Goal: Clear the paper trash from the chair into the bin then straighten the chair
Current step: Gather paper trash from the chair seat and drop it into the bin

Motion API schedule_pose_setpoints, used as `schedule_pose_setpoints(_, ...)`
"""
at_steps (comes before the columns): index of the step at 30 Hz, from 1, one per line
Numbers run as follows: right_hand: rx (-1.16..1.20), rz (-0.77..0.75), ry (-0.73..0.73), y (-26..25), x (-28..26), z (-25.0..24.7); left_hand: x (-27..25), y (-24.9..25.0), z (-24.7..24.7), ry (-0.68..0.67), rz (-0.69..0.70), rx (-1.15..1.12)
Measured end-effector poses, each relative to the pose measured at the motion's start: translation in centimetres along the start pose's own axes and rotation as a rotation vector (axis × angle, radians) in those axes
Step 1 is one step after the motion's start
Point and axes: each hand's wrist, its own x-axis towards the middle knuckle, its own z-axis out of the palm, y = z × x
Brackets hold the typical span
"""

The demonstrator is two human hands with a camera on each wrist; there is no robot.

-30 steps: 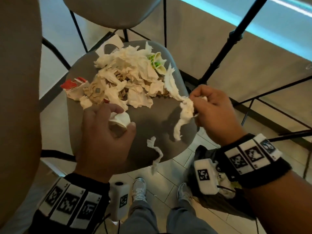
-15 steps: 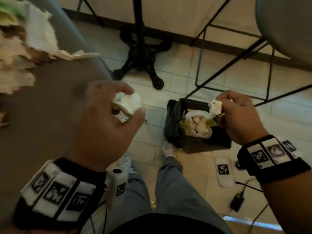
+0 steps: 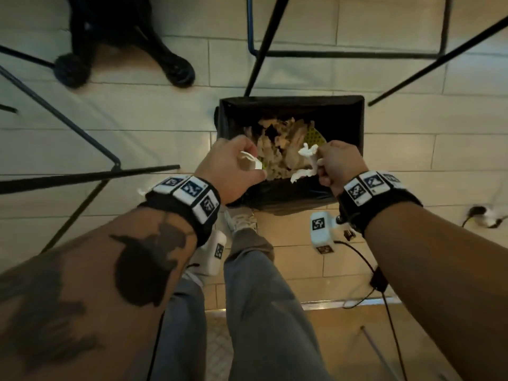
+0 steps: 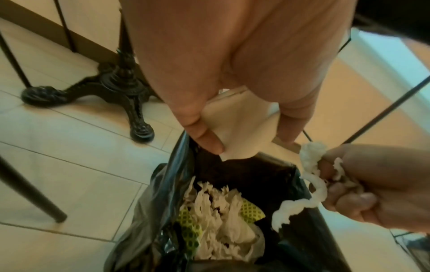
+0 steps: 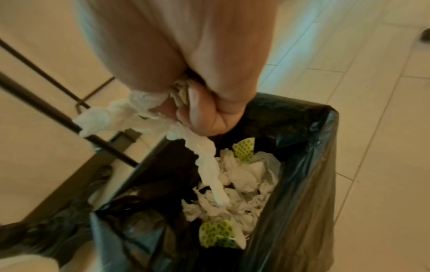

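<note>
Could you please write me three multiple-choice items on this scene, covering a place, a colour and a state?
1. Where are both hands?
A. over the black-lined rectangular bin
B. on a chair seat
C. at the table base

2. What colour is the patterned wrapper in the bin?
A. red
B. yellow-green
C. blue

3. What is the right hand doing?
A. lying flat and empty
B. gripping a twisted white tissue strip
C. pulling the liner

Answers:
1 A: the left hand and right hand hover above the black-lined rectangular bin.
2 B: the patterned wrapper is yellow-green.
3 B: the twisted white tissue strip hangs from its fist.
</note>
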Motion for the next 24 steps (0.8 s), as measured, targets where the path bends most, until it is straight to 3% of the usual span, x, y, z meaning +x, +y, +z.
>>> schedule_pose_setpoints(6,-0.025,0.080,0.089,3.3,7.1,1.1,5.4,-1.8,5.0,-0.056,-0.036,-0.004)
schedule_pose_setpoints(10,-0.030,0.007,0.089,5.5,8.7,2.5,6.5,-3.7,6.3,-0.104,-0.044,-0.028)
schedule_pose_setpoints(16,-0.083,0.013,-0.081,6.7,8.0,3.4,4.8,-6.3,6.4,-0.138,-0.044,-0.139)
schedule_pose_setpoints(20,-0.262,-0.060,-0.045,6.2,6.3,3.1,1.3,-7.6,5.0,-0.020,-0.010,-0.257)
schedule_pose_setpoints(22,-0.449,-0.189,0.025,6.7,5.0,3.2,-0.6,-9.8,4.4,0.096,-0.023,-0.243)
schedule_pose_setpoints(24,-0.418,-0.300,-0.011,7.3,3.6,2.9,-2.0,-13.1,4.1,0.164,-0.085,-0.223)
